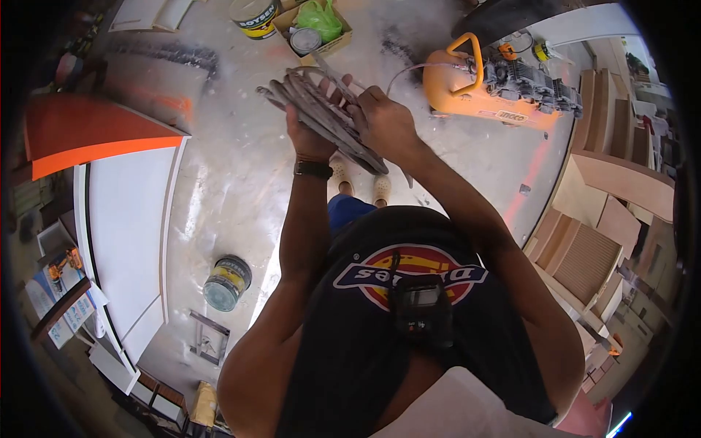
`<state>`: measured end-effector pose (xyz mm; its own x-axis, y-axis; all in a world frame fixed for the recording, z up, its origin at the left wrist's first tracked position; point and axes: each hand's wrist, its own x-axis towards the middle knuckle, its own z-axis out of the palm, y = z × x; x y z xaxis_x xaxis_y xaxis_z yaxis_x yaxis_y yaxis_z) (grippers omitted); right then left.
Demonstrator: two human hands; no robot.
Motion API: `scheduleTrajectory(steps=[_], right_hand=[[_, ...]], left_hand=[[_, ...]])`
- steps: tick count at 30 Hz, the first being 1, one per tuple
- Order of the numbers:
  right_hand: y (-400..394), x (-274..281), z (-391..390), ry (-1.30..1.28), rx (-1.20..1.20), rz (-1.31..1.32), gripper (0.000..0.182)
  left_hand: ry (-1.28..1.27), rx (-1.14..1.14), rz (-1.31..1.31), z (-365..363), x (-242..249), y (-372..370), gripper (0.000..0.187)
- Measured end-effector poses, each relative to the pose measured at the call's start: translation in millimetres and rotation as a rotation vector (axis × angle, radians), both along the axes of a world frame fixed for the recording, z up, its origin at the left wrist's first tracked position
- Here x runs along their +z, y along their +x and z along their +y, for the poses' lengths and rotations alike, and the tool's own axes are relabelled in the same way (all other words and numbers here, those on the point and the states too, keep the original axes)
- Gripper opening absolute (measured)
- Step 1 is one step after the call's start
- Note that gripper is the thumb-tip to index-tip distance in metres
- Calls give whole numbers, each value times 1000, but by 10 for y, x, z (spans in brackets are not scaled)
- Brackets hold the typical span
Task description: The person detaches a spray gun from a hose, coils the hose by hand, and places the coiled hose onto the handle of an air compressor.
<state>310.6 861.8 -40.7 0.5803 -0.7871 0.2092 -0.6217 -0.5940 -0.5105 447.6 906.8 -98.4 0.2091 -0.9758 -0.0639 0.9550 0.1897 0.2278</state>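
A dusty grey coiled hose is bunched in loops in front of my body, above the floor. My left hand, with a dark watch on its wrist, supports the bundle from the left, its fingers wrapped round the loops. From the other side my right hand grips the hose with curled fingers, though the loops partly hide the fingertips. A thin length of hose rises beside my right hand and curves over to the orange air compressor. One loose piece hangs below the right hand.
A paint bucket and a cardboard box with a green bag stand ahead. At left lie a white panel and another bucket. Wooden cabinet parts line the right. My shoes are below the coil.
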Motion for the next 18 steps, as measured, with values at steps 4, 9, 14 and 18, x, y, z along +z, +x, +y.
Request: scheduleTrajectory(steps=[4, 9, 14, 18], right_hand=[[45, 7, -87, -49, 193, -37, 18], [133, 171, -60, -33, 231, -33, 23], [-144, 113, 78, -21, 234, -50, 24], [-923, -675, 158, 81, 109, 69, 22]], left_hand=[[-68, -39, 97, -6, -21, 325, 71], [-18, -94, -82, -33, -97, 497, 96], [-170, -134, -81, -1, 327, 525, 82], [-350, -134, 184, -9, 928, 1027, 54]])
